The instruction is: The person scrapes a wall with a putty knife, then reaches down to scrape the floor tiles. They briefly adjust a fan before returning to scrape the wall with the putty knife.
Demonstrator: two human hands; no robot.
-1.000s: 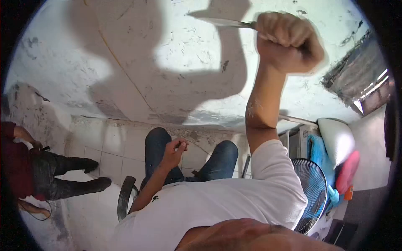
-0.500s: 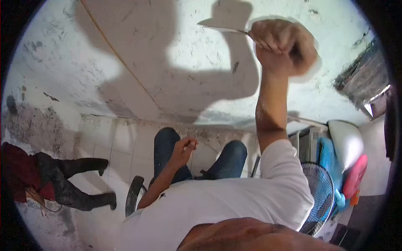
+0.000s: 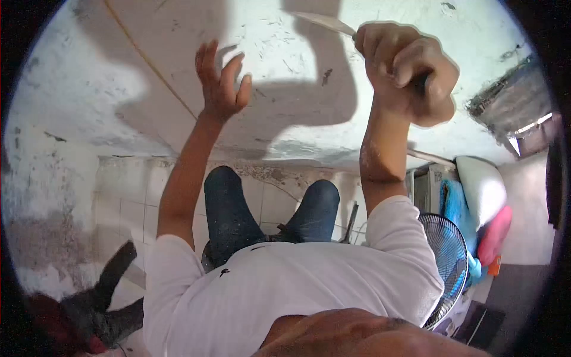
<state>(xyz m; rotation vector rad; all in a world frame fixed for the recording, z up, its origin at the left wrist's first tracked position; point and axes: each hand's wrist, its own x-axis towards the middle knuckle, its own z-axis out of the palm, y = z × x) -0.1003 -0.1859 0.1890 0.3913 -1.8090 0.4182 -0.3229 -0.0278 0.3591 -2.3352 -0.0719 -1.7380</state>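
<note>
My right hand (image 3: pixel 410 74) is raised before the scuffed white wall (image 3: pixel 285 65), closed round the handle of a knife-like tool (image 3: pixel 324 22). Its flat pale blade tapers to a point on the left and overlaps the wall in this view; the fist hides the handle. My left hand (image 3: pixel 223 83) is lifted to the wall too, left of the blade, fingers apart and holding nothing. Dark shadows of me fall across the wall between and around both hands.
A thin tan line (image 3: pixel 148 56) runs down the wall on the left. Another person's dark-trousered legs (image 3: pixel 101 297) show at lower left. Close by my right side are a black fan (image 3: pixel 443 262), a white pillow (image 3: pixel 482 187) and a red cushion (image 3: pixel 495 235). A rough-edged recess (image 3: pixel 514 104) breaks the wall.
My left hand has risen from over my lap to the wall, its fingers spreading. My right hand stays high with the tool, its blade now turned to show more of its flat side.
</note>
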